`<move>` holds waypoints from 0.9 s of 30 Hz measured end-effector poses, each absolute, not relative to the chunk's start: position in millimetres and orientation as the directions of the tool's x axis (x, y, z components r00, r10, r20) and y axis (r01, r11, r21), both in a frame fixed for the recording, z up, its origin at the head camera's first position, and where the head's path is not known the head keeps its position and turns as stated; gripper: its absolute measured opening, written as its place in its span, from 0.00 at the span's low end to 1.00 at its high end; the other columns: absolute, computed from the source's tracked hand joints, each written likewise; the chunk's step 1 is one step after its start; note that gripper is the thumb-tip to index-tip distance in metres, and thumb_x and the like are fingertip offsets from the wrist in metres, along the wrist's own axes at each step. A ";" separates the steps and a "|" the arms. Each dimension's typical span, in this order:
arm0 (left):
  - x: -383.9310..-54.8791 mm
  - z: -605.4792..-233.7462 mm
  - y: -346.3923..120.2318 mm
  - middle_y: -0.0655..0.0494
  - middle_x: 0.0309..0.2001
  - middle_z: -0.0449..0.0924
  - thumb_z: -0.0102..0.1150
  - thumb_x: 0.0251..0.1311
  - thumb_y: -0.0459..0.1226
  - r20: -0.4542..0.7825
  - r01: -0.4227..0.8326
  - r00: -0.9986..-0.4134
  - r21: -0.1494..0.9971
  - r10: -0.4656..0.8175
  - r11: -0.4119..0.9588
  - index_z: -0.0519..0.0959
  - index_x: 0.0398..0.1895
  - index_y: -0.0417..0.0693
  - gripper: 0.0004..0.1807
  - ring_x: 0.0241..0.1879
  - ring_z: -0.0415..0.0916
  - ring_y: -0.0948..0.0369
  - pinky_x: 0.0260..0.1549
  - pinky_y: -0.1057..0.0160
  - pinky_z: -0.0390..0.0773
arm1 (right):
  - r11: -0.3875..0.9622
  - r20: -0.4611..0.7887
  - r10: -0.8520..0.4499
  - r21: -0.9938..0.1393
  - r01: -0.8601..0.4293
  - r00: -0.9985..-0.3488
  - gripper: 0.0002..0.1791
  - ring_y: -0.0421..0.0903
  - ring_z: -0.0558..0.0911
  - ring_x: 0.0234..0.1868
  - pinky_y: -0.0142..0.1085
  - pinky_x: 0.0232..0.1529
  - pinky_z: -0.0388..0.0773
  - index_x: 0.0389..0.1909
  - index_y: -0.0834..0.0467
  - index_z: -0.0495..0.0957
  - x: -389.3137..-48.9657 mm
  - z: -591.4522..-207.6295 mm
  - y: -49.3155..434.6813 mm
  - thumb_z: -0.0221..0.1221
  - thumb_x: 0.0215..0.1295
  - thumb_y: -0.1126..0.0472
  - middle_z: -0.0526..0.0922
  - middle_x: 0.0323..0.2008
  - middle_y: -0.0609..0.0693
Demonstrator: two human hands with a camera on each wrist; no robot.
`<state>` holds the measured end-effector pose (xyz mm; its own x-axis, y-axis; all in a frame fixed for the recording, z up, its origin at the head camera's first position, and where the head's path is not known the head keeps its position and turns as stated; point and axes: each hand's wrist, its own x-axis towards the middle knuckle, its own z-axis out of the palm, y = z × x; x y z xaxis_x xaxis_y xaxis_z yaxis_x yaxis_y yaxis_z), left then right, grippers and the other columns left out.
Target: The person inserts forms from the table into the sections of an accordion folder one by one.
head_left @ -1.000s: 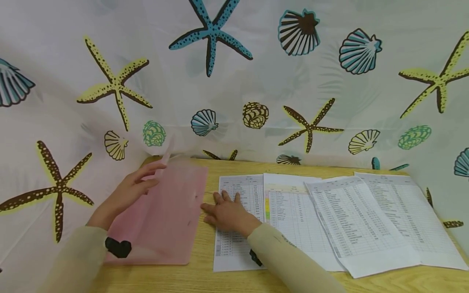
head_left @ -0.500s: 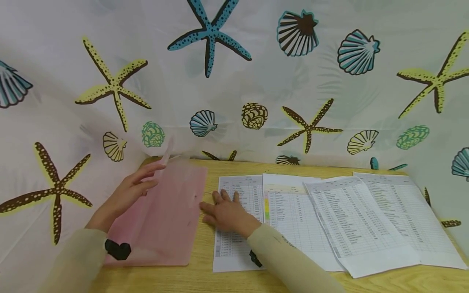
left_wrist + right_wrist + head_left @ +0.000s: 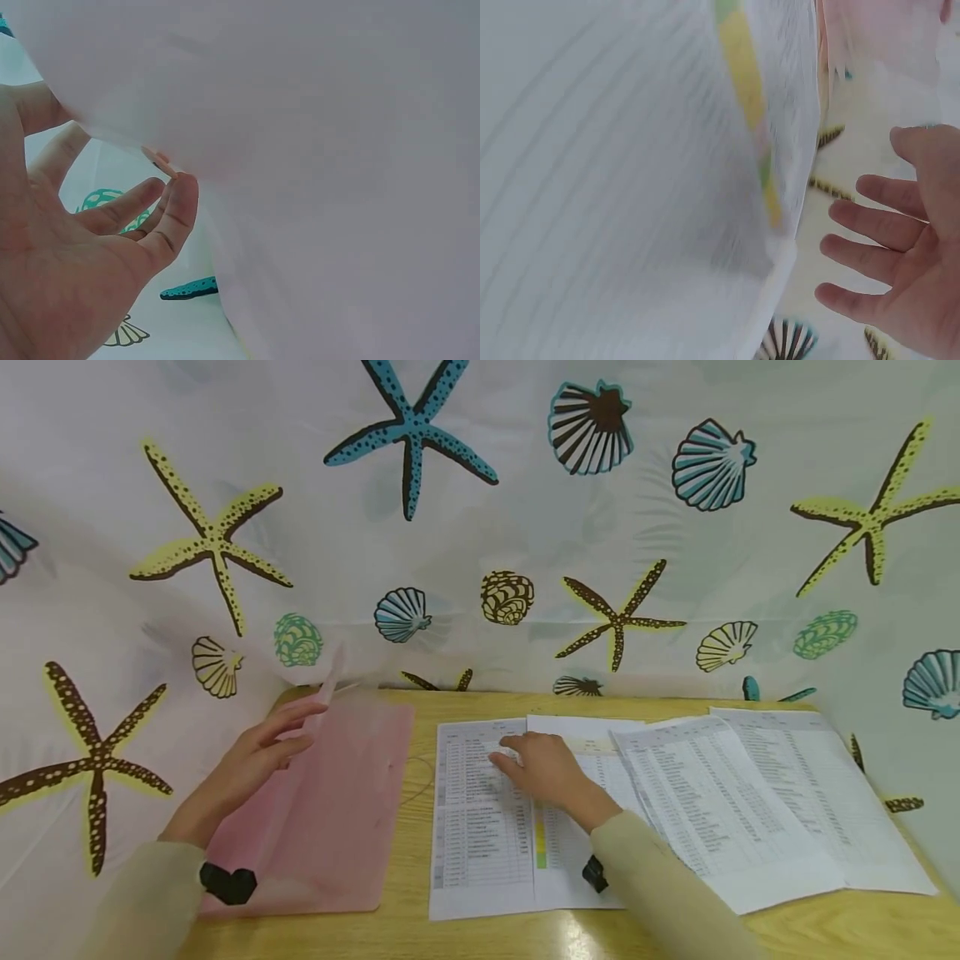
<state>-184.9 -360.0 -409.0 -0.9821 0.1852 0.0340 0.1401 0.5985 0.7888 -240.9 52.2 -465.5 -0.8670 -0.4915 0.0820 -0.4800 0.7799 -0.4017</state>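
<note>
On the left of the head view lies a translucent pink folder [image 3: 352, 827], its cover raised at the left side. My left hand [image 3: 251, 764] holds that raised cover; in the left wrist view the thumb and fingertips [image 3: 184, 187] meet at its edge. My right hand [image 3: 551, 768] is over the upper part of two printed sheets, fingers extended and holding nothing. Under it are the leftmost printed sheet [image 3: 483, 868] and a second sheet [image 3: 566, 868] with a yellow and green strip. The right wrist view shows the hand's spread fingers [image 3: 870, 259] beside the paper.
Two more printed sheets overlap at the right: a slanted one [image 3: 720, 827] lying partly on the far-right one [image 3: 832, 810]. A wooden table [image 3: 405, 935] carries everything. Behind and at both sides hangs a white curtain [image 3: 465, 543] with starfish and shells.
My right hand has moved right and slightly up, from the left edge of the leftmost sheet to between the first two sheets. The left hand still holds the cover. The head view has shifted slightly right.
</note>
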 end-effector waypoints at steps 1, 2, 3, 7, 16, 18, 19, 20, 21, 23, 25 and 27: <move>-184.4 -409.6 -361.3 0.48 0.81 0.59 0.48 0.82 0.47 0.032 0.139 -0.982 0.784 0.184 0.605 0.64 0.81 0.58 0.28 0.71 0.65 0.47 0.50 0.57 0.76 | 0.790 0.071 -0.459 -0.423 -0.444 -0.885 0.27 0.57 0.85 0.62 0.54 0.66 0.78 0.64 0.58 0.83 -242.4 -464.2 60.5 0.55 0.80 0.43 0.89 0.57 0.55; -183.9 -409.7 -362.4 0.48 0.81 0.59 0.48 0.82 0.47 0.032 0.138 -0.983 0.781 0.183 0.609 0.64 0.81 0.58 0.28 0.70 0.66 0.48 0.50 0.57 0.77 | 0.798 0.061 -0.431 -0.439 -0.412 -0.900 0.25 0.55 0.86 0.59 0.52 0.63 0.79 0.62 0.58 0.84 -243.9 -462.8 69.1 0.57 0.79 0.43 0.90 0.55 0.54; -183.4 -409.9 -363.5 0.48 0.81 0.59 0.48 0.82 0.47 0.031 0.138 -0.983 0.776 0.180 0.615 0.64 0.81 0.59 0.28 0.70 0.67 0.50 0.50 0.59 0.77 | 0.804 0.053 -0.405 -0.455 -0.383 -0.913 0.24 0.54 0.87 0.56 0.51 0.61 0.81 0.59 0.58 0.86 -245.2 -461.6 77.6 0.57 0.79 0.44 0.91 0.53 0.54; -181.0 -410.1 -366.7 0.49 0.81 0.59 0.49 0.82 0.47 0.034 0.136 -0.984 0.772 0.173 0.621 0.64 0.81 0.58 0.28 0.67 0.67 0.61 0.49 0.63 0.77 | 0.812 0.047 -0.351 -0.482 -0.329 -0.935 0.20 0.46 0.87 0.40 0.46 0.47 0.84 0.50 0.58 0.89 -251.4 -459.1 111.5 0.59 0.78 0.46 0.92 0.43 0.52; -179.6 -413.3 -366.4 0.50 0.81 0.57 0.48 0.82 0.48 0.029 0.127 -0.985 0.788 0.170 0.602 0.65 0.81 0.59 0.28 0.71 0.63 0.53 0.49 0.63 0.76 | 0.828 0.077 -0.262 -0.494 -0.265 -0.962 0.19 0.50 0.85 0.38 0.48 0.43 0.82 0.49 0.64 0.88 -257.6 -456.2 184.6 0.61 0.76 0.50 0.90 0.40 0.57; -180.2 -413.5 -365.9 0.50 0.81 0.58 0.48 0.82 0.48 0.024 0.123 -0.985 0.785 0.168 0.608 0.64 0.81 0.59 0.28 0.68 0.65 0.58 0.49 0.63 0.76 | 0.833 0.078 -0.238 -0.497 -0.245 -0.968 0.20 0.52 0.84 0.38 0.48 0.42 0.81 0.51 0.65 0.86 -258.2 -456.4 199.7 0.61 0.76 0.51 0.89 0.40 0.59; -180.7 -413.5 -365.6 0.50 0.81 0.58 0.48 0.81 0.48 0.024 0.123 -0.985 0.784 0.168 0.609 0.64 0.81 0.59 0.28 0.67 0.66 0.61 0.48 0.63 0.76 | 0.834 0.074 -0.224 -0.500 -0.231 -0.972 0.21 0.53 0.84 0.38 0.48 0.42 0.81 0.52 0.66 0.85 -258.1 -456.5 207.1 0.61 0.76 0.51 0.89 0.41 0.60; -181.2 -413.4 -365.3 0.50 0.81 0.58 0.48 0.81 0.48 0.024 0.124 -0.985 0.781 0.169 0.612 0.64 0.81 0.59 0.28 0.65 0.67 0.64 0.48 0.63 0.76 | 0.838 0.069 -0.208 -0.502 -0.214 -0.976 0.22 0.54 0.84 0.39 0.49 0.42 0.81 0.54 0.67 0.84 -257.8 -456.7 214.3 0.61 0.76 0.51 0.88 0.42 0.62; -181.8 -413.2 -364.9 0.50 0.81 0.58 0.48 0.81 0.48 0.025 0.126 -0.985 0.780 0.172 0.612 0.64 0.81 0.59 0.28 0.64 0.67 0.67 0.48 0.64 0.76 | 0.842 0.063 -0.192 -0.501 -0.198 -0.979 0.23 0.55 0.84 0.40 0.49 0.42 0.81 0.56 0.68 0.82 -257.6 -456.9 221.5 0.61 0.76 0.51 0.88 0.43 0.63; -183.0 -412.7 -364.1 0.50 0.81 0.58 0.48 0.81 0.48 0.027 0.132 -0.984 0.780 0.177 0.612 0.64 0.81 0.59 0.29 0.62 0.68 0.69 0.48 0.65 0.77 | 0.849 0.047 -0.158 -0.503 -0.161 -0.986 0.26 0.58 0.84 0.42 0.52 0.45 0.82 0.59 0.69 0.79 -256.9 -457.5 235.7 0.61 0.75 0.51 0.86 0.46 0.66; -184.2 -412.1 -363.2 0.50 0.81 0.58 0.49 0.81 0.48 0.029 0.137 -0.983 0.779 0.183 0.612 0.64 0.81 0.59 0.29 0.62 0.69 0.69 0.48 0.65 0.77 | 0.856 0.011 -0.121 -0.505 -0.110 -0.993 0.28 0.60 0.83 0.46 0.54 0.48 0.81 0.62 0.70 0.77 -255.9 -457.4 249.8 0.61 0.75 0.50 0.85 0.49 0.68; -184.7 -411.7 -362.4 0.50 0.81 0.58 0.49 0.81 0.48 0.027 0.136 -0.983 0.778 0.184 0.613 0.64 0.82 0.60 0.29 0.62 0.69 0.68 0.48 0.66 0.77 | 0.864 -0.034 -0.083 -0.501 -0.055 -0.996 0.30 0.62 0.82 0.49 0.54 0.50 0.81 0.65 0.70 0.75 -254.7 -457.6 264.3 0.60 0.75 0.49 0.82 0.53 0.70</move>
<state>-184.7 -362.4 -411.7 -0.9825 0.1842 0.0271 0.1364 0.6132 0.7781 -254.7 264.3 -457.6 -0.9959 -0.0835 -0.0338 -0.0554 0.8636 -0.5011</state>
